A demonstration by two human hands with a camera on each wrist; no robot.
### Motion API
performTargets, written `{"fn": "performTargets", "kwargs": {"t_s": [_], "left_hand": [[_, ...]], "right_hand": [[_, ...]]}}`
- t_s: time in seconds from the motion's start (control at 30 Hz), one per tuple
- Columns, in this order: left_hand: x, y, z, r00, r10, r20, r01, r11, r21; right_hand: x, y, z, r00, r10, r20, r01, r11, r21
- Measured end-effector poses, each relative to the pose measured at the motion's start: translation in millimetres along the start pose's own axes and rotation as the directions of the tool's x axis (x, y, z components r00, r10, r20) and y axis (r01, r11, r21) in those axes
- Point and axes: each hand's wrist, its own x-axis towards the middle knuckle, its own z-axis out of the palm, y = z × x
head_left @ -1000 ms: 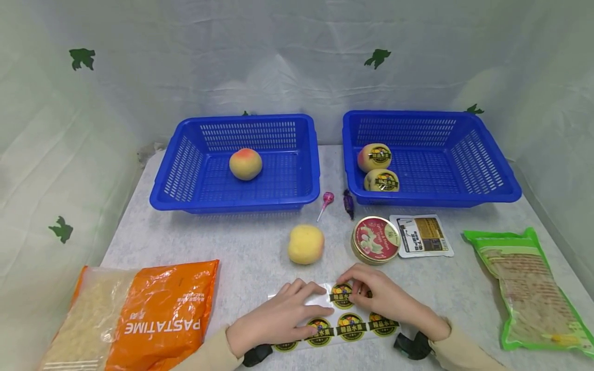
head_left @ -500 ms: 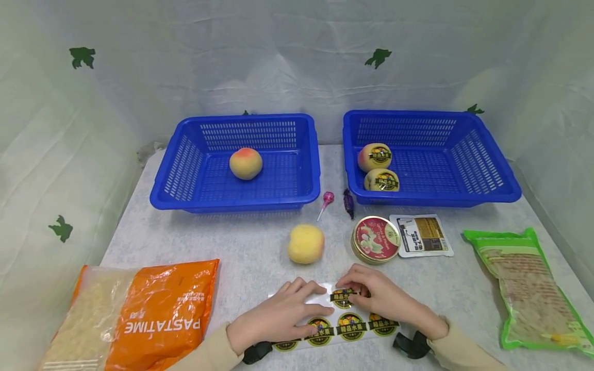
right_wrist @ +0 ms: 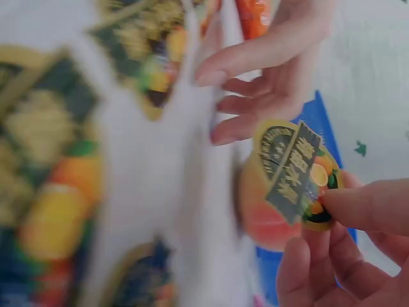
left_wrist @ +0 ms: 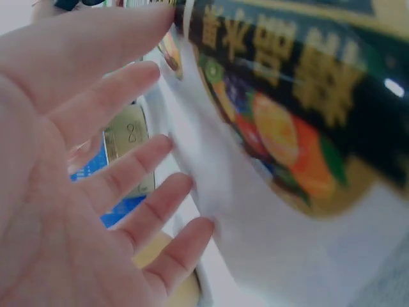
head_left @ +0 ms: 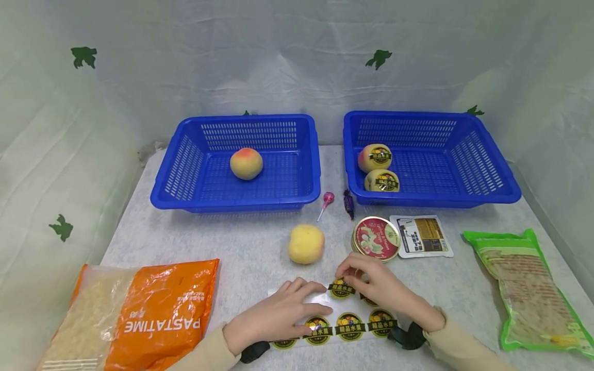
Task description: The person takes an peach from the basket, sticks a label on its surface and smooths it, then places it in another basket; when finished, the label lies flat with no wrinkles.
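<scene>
Pinching a round label (head_left: 341, 289) in the right grip (head_left: 373, 280); resting a loosely spread left grip (head_left: 283, 312) on the sticker sheet (head_left: 341, 306).

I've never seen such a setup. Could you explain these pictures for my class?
No machine here: a person's bare left hand and right hand. The wide picture is from a camera worn on the head; the two close ones, from a camera on each wrist. The pale grey table carries a loose round yellow peach, a round red-lidded tin, an orange plastic packet and two blue plastic baskets holding three peaches. The right hand pinches a round black-and-gold sticker; the left hand rests on the white sticker sheet.
</scene>
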Motion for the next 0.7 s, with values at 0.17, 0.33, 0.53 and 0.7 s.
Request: {"fn": "performTargets", "kwargs": {"t_s": [0.17, 0.33, 0.53, 0.7], "left_hand": [[-1.3, -3.7, -7.4, 0.997, 0.025, -0.071, -0.032, 0.995, -0.093], [-3.4, -10.4, -18.7, 0.982, 0.035, -0.186, -0.081, 0.965, -0.248], [-5.1, -27.8, -38.8, 0.92, -0.041, -0.39, -0.101, 0.936, -0.336], [-4.3, -40.8, -47.0, 0.835, -0.185, -0.518, -0.004, 0.939, -0.343]], "right_hand": [[17, -9, -7, 0.998, -0.006, -0.055, 0.008, 1.0, 0.02], [38, -17, -11, 0.997, -0.011, -0.08, 0.012, 1.0, 0.014], [61, -24, -11, 0.997, -0.006, -0.074, 0.003, 0.999, -0.037], [76, -25, -6, 0.998, 0.022, -0.065, -0.024, 0.999, -0.031]]}}
